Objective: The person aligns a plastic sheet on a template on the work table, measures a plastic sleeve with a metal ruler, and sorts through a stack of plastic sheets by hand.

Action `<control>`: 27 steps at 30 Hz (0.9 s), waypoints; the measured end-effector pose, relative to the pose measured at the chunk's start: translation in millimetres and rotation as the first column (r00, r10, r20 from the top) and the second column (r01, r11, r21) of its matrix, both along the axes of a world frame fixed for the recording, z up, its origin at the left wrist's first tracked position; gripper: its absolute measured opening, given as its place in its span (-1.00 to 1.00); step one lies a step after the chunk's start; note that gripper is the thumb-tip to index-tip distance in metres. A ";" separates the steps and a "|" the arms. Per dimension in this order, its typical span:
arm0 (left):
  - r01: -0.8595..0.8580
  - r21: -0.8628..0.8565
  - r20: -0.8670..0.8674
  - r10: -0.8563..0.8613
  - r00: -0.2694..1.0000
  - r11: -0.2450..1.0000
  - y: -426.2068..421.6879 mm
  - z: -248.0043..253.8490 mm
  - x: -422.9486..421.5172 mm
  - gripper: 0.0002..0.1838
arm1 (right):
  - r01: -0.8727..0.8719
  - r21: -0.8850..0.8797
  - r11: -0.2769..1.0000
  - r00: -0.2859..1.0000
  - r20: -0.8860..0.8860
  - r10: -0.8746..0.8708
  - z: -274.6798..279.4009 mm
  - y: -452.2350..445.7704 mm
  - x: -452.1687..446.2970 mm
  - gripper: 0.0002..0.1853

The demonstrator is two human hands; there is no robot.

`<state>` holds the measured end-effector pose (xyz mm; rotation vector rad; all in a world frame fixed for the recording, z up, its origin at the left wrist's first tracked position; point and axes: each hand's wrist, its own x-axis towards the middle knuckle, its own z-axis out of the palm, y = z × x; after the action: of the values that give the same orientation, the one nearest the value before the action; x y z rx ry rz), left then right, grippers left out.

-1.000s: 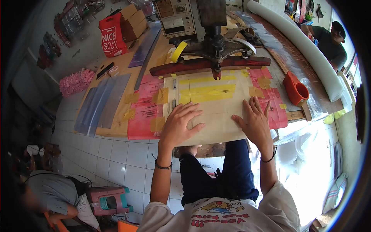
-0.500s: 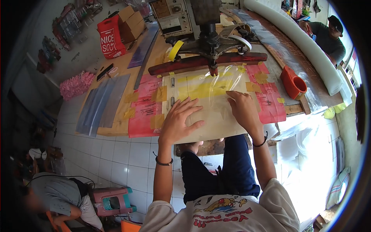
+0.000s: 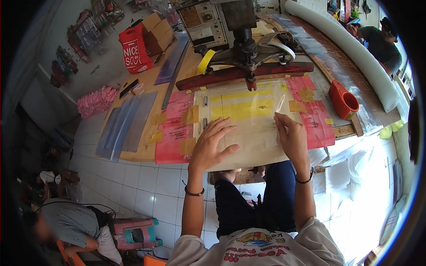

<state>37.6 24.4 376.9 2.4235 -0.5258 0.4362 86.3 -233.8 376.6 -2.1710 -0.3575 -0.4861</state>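
Observation:
My left hand [image 3: 212, 145] lies with fingers spread on the left part of a beige board [image 3: 248, 148]. At the board's right side my right hand [image 3: 290, 135] is closed in a pinch on a clear plastic sheet [image 3: 280, 103], which shows by its glare. Yellow strips [image 3: 244, 108] cross the board beyond both hands. Red taped sheets [image 3: 175, 128] flank the board on either side. Just past the board hangs a long dark red press bar [image 3: 275, 70], beneath the head of a machine [image 3: 206, 24].
A red tape dispenser [image 3: 344, 101] stands at the right. Bluish plastic sheets [image 3: 126, 126] and a phone [image 3: 128, 88] lie at the left. A white roll [image 3: 350, 53] runs along the far right. Other people [image 3: 73, 221] are at lower left and upper right [image 3: 379, 46].
My right hand has gone from lying flat with fingers spread to a pinch on the plastic sheet near the board's right side. My left hand has stayed spread on the board.

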 end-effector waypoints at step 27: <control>-0.003 0.006 -0.011 0.004 1.000 1.000 -0.2 0.5 2.3 -0.36 | 0.056 0.060 0.997 0.996 0.060 -0.059 -11.4 17.8 -24.4 -0.76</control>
<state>39.9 24.2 377.4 2.4319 -0.5189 0.4229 61.9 -216.0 365.2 -2.1183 -0.3116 -0.5901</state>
